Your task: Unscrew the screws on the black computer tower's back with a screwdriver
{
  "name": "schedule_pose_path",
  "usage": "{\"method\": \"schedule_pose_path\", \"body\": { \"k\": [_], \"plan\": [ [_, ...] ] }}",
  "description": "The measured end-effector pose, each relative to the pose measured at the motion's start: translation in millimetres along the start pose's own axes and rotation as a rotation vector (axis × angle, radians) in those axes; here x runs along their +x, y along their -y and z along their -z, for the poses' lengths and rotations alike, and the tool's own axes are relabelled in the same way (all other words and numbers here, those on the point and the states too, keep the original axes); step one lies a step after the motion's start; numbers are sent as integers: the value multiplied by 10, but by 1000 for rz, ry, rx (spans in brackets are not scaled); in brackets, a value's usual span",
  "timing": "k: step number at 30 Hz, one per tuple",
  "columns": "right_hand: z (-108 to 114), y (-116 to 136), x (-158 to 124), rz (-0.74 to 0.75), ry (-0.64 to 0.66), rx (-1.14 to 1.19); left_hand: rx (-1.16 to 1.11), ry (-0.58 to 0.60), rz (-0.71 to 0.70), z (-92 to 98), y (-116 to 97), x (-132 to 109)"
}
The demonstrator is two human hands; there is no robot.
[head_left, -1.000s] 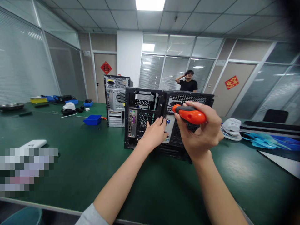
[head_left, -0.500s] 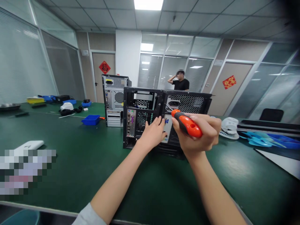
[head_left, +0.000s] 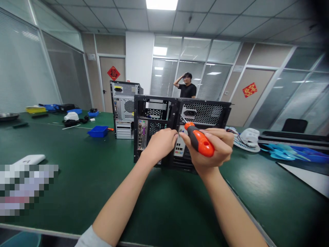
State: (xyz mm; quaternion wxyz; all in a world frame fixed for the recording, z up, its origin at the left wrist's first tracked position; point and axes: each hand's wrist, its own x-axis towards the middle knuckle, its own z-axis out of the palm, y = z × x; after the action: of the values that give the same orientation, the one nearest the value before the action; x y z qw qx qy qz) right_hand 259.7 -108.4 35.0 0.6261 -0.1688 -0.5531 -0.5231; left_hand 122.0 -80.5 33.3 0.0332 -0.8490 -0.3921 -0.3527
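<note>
My right hand [head_left: 214, 149] is closed round the handle of an orange-and-black screwdriver [head_left: 199, 139]. The thin shaft points up and left, its tip by the back of a black computer case [head_left: 204, 113] with a honeycomb grille and a power socket. Curled in front of a second open computer case [head_left: 155, 113] is my left hand [head_left: 161, 142]. Its thumb and fingers are pinched together close to my right thumb; what they hold, if anything, is hidden. A row of ports [head_left: 140, 133] shows left of that hand. Both cases stand upright side by side.
Behind to the left stands a taller computer case [head_left: 124, 132]. A blue tray [head_left: 98, 131] sits beside it on the green table [head_left: 108, 161]. A white object in a basket [head_left: 249, 139] and blue strips [head_left: 285, 151] lie right. Beyond the table is a person [head_left: 187, 90].
My left hand's spread fingers have drawn together into a pinch. My right hand and the screwdriver have shifted slightly left and down. The person in the background appears further left.
</note>
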Motion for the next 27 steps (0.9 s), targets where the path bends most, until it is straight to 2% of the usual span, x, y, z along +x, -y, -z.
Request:
{"method": "schedule_pose_path", "body": {
  "k": [3, 6, 10, 15, 18, 21, 24, 27],
  "plan": [
    [4, 7, -10, -4, 12, -12, -98, -100, -2, 143, -58, -23],
    [5, 8, -24, -8, -1, -23, -267, -230, -63, 176, -102, -25],
    [7, 2, -45, -16, -29, -34, -292, -376, -165, -15, -100, 11],
    [24, 6, -89, -47, 7, -56, -269, -738, -210, -336, -129, 49],
    [26, 16, -119, -67, 18, -64, -249, -875, -261, -401, -201, 34],
    [12, 39, -127, -69, 20, -71, -283, -932, -248, -391, -255, 8],
    [-11, 72, -110, -50, 11, -57, -325, -941, -246, -364, -255, -7],
    [-25, 92, -92, -54, 9, -40, -352, -941, -304, -341, -223, -11]
  ]
}}
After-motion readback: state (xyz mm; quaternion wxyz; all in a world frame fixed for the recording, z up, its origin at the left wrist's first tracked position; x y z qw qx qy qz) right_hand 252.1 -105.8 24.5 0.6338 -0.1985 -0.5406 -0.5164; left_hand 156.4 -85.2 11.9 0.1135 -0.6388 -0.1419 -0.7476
